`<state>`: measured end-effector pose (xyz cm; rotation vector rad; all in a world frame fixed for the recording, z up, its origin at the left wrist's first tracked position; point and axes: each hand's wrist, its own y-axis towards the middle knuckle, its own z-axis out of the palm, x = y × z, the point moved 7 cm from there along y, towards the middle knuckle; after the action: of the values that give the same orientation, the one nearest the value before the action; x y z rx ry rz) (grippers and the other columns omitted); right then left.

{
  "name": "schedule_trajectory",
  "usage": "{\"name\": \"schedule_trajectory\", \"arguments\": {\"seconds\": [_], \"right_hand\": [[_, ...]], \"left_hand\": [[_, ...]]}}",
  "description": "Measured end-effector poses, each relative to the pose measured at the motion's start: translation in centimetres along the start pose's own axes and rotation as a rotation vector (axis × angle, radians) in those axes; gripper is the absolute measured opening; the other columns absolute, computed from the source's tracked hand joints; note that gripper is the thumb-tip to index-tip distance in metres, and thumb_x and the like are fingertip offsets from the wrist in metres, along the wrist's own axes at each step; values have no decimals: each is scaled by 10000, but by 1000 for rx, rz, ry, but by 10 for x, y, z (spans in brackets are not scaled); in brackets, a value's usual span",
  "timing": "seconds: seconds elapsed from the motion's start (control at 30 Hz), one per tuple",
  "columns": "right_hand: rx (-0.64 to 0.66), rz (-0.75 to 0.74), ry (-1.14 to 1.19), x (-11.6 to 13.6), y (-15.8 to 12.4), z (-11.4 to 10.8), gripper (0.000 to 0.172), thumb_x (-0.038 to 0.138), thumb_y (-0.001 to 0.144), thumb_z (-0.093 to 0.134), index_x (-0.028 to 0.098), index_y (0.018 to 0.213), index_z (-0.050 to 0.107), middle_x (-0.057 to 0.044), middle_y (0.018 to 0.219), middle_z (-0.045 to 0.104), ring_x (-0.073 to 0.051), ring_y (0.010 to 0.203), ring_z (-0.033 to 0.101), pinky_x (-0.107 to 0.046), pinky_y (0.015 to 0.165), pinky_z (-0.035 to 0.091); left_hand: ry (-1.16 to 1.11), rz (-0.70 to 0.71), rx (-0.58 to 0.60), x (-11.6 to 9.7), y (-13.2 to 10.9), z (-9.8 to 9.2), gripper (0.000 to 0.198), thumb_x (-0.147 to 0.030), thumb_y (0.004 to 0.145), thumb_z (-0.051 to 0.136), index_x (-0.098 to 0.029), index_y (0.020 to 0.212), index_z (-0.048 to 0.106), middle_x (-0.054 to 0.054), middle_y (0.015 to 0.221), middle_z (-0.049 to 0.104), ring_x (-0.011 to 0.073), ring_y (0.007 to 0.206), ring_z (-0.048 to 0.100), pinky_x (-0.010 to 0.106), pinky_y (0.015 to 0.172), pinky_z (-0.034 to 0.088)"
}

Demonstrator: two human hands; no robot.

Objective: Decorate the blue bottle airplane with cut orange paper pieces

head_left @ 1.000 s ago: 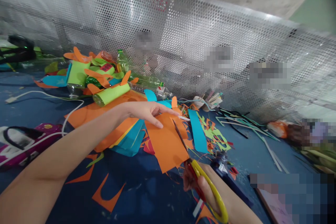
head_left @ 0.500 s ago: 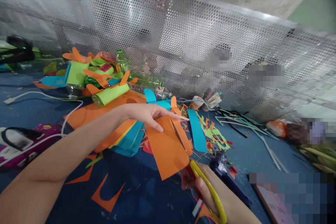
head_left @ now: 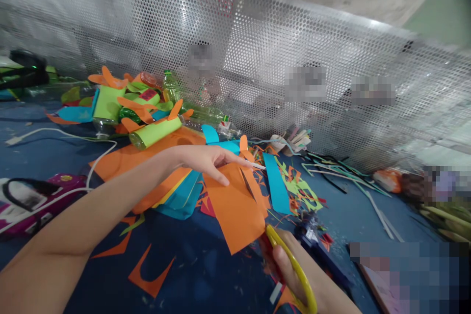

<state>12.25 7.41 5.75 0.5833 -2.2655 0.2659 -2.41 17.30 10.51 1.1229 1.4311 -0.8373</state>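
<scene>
Scissors at work on a cluttered blue desk point(head_left: 55, 157): the left hand point(head_left: 206, 159) pinched the far end of an orange sheet point(head_left: 235, 216), thumb under and fingers over, while the right hand point(head_left: 294, 274) was clamped around the yellow loops of the scissors point(head_left: 292, 267), whose blades ran up into the sheet from its near right corner. The paper looked light, thin and floppy, likely to sag or tear unless held close beside the cut line. Its near edge lifted clear of the desk. Bare surface lay to the near left; a blue strip point(head_left: 276, 184) and green and orange scraps point(head_left: 301, 191) crowded the right. A perforated metal screen point(head_left: 257, 49) closed off the far side, with a green-wrapped bottle point(head_left: 156, 131) before it.
</scene>
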Motion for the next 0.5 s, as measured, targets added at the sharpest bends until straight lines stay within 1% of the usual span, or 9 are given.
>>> {"name": "schedule_trajectory", "arguments": {"seconds": [0.1, 0.2, 0.33, 0.5], "right_hand": [[0, 10, 16, -4, 2, 3, 624, 773, 786, 135, 213, 655, 378, 22, 538, 425, -102, 450, 380, -231, 414, 330], [6, 3, 6, -7, 3, 3, 630, 788, 771, 129, 213, 632, 347, 31, 519, 391, -93, 455, 319, -229, 404, 280], [-9, -9, 12, -7, 2, 2, 625, 788, 773, 155, 208, 627, 338, 37, 527, 368, -86, 469, 293, -236, 421, 244], [-20, -10, 23, -6, 1, 1, 613, 777, 783, 182, 204, 625, 329, 48, 533, 334, -80, 475, 259, -239, 427, 212]], "left_hand": [[-29, 7, 20, 0, 0, 1, 654, -121, 744, 651, -255, 1342, 423, 19, 1324, 502, 195, 1185, 501, 271, 925, 447], [-38, 10, 29, 0, 0, 1, 643, -132, 753, 644, -275, 1340, 424, 7, 1324, 503, 193, 1191, 494, 268, 925, 445], [-37, -2, 16, 0, -1, 0, 644, -126, 744, 654, -265, 1333, 434, 14, 1297, 528, 196, 1157, 518, 278, 923, 445], [-12, 2, 2, -1, -1, -1, 634, -105, 753, 643, -245, 1334, 432, 22, 1301, 521, 185, 1155, 517, 279, 939, 437]]}}
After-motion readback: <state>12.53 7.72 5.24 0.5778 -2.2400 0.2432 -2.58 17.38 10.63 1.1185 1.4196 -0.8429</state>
